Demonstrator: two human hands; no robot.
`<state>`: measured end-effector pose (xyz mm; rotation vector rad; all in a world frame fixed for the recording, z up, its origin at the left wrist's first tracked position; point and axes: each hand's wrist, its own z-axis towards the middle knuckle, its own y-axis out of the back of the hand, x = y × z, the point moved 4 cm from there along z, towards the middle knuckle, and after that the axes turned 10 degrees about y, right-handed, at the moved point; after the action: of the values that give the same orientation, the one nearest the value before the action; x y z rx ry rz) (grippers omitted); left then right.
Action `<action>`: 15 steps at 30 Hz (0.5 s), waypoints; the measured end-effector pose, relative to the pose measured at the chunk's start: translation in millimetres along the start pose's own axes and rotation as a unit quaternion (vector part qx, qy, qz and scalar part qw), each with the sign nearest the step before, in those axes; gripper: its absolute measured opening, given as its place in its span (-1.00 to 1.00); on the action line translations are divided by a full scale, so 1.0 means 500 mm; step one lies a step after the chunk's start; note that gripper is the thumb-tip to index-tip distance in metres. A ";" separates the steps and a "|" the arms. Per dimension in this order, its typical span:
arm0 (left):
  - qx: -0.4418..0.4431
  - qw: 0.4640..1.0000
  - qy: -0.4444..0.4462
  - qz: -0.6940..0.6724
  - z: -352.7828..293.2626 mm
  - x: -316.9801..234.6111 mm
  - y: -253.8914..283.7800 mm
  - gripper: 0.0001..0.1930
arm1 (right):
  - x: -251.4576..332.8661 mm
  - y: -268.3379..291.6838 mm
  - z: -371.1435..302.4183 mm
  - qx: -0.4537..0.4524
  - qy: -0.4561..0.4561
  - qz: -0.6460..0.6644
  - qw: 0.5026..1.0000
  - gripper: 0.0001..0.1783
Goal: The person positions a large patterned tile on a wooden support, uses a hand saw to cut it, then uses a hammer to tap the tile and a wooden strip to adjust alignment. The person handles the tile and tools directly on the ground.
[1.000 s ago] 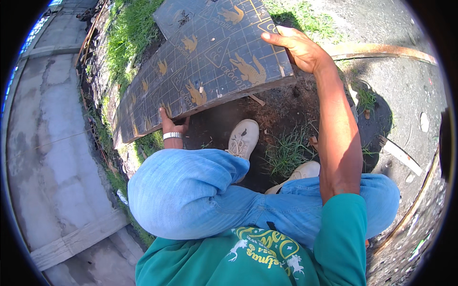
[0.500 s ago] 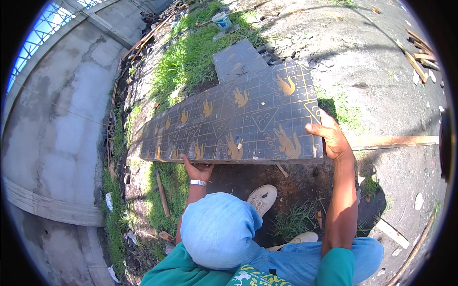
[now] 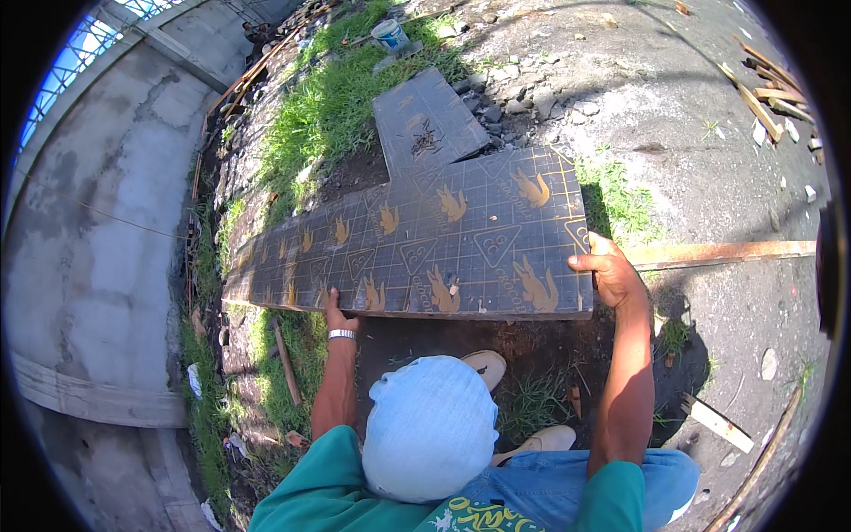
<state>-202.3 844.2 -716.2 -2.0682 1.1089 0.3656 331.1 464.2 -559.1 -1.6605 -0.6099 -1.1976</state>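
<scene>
Change: since the earlier pictures we have raised the dark patterned board (image 3: 417,257) and pushed it away from our body; it now lies flatter and further out, and more ground shows beyond it.
Board: a long, dark sheet with a grid and gold animal motifs, held roughly level above bare soil, its near edge facing us.
Left hand (image 3: 335,312): closed on the board's near edge from below, thumb on top, a metal bracelet (image 3: 341,334) at the wrist.
Right hand (image 3: 612,275): clasped around the board's near right corner, fingers curled over the edge.
Why held so: our hands sit wide apart along the near edge, which seems to balance the long sheet and keep it from tipping.
Second panel (image 3: 425,124): a smaller dark panel lies on the ground just beyond the board's far edge.
Below: our knees in blue trousers (image 3: 425,426) and pale shoes (image 3: 486,365) stand on dark earth under the board.
Edges: a concrete wall (image 3: 97,239) runs along our left, with a grass strip (image 3: 328,97) between it and the board.
Open room: to our right lies gravelly ground (image 3: 700,133), with a long rusty bar (image 3: 718,254) near the right hand and scrap wood (image 3: 767,97) well apart.
Far end: a small paint bucket (image 3: 388,34) sits in the grass.
</scene>
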 end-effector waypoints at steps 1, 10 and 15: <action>0.018 0.999 0.033 -0.015 -0.018 0.042 0.001 -0.51 | -0.001 0.031 -0.012 -0.001 -0.003 0.011 1.000 -0.41; 0.028 0.991 0.123 -0.047 -0.140 0.320 -0.110 -0.59 | 0.148 0.392 -0.109 -0.228 -0.132 -0.251 0.931 -0.58; 0.080 0.970 0.227 -0.038 -0.181 0.370 -0.159 -0.53 | 0.292 0.527 -0.243 -0.262 -0.193 -0.470 0.820 -0.36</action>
<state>-38.6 696.3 -718.9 -2.0932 1.2668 -0.2460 550.9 227.2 -527.9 -2.1678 -1.6040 -1.8449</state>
